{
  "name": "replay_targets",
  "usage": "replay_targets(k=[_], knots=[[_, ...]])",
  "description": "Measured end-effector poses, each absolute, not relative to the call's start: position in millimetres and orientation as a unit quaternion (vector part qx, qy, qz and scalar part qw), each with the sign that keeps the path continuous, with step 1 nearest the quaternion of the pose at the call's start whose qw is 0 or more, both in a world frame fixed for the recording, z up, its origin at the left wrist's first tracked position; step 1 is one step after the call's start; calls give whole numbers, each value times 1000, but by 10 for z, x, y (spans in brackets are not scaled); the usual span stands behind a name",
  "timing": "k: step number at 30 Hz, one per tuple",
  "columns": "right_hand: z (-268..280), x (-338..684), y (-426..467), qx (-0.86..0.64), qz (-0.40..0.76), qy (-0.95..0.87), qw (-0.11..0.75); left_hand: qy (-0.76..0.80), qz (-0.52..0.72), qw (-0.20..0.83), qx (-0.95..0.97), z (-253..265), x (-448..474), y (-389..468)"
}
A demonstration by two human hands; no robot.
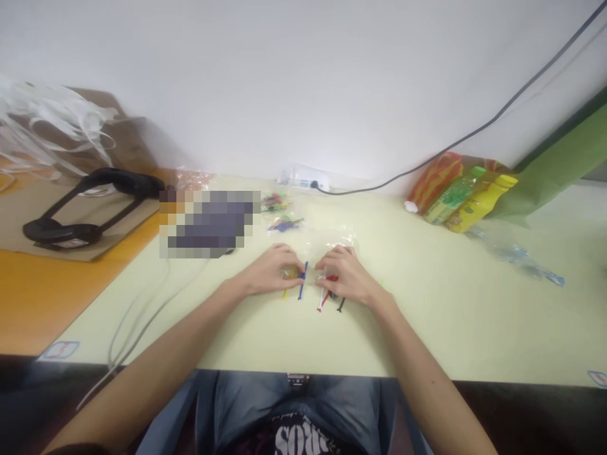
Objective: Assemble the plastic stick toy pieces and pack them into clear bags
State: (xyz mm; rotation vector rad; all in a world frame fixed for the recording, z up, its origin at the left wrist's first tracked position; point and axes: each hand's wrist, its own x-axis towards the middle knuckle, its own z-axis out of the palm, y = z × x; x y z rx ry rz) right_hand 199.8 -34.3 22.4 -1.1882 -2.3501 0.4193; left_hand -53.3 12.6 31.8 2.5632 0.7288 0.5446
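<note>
Both hands rest low over the pale table, fingers curled inward and fingertips facing each other. My left hand (277,270) is closed with its fingertips at a thin blue plastic stick (301,289); a yellow piece (284,294) shows under it. My right hand (345,275) is curled over several similar pieces: a white stick (320,299), a red stick (325,301) and a black stick (341,304) poke out below. What its fingers grip is hidden. A clear plastic bag (344,235) lies just behind the right hand.
Bags of small coloured pieces (284,224) lie behind the hands. A blurred-out dark object (208,221) is at left, with white cables below. A power strip (303,179) stands by the wall. Bottles and packets (455,196) sit right, a black frame (95,208) far left.
</note>
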Motion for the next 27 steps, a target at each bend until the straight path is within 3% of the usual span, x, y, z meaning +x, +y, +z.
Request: replay_targets(k=[12,22,27], knots=[[161,1982,-342,-441,167,-850,236,253,208,233,916,321,-556,119],[194,1885,-366,-413,261,-763,423,253,290,199,901,331,-517,41],[214,1834,-393,-389,353,-713,465,231,333,148,902,249,-457,20]])
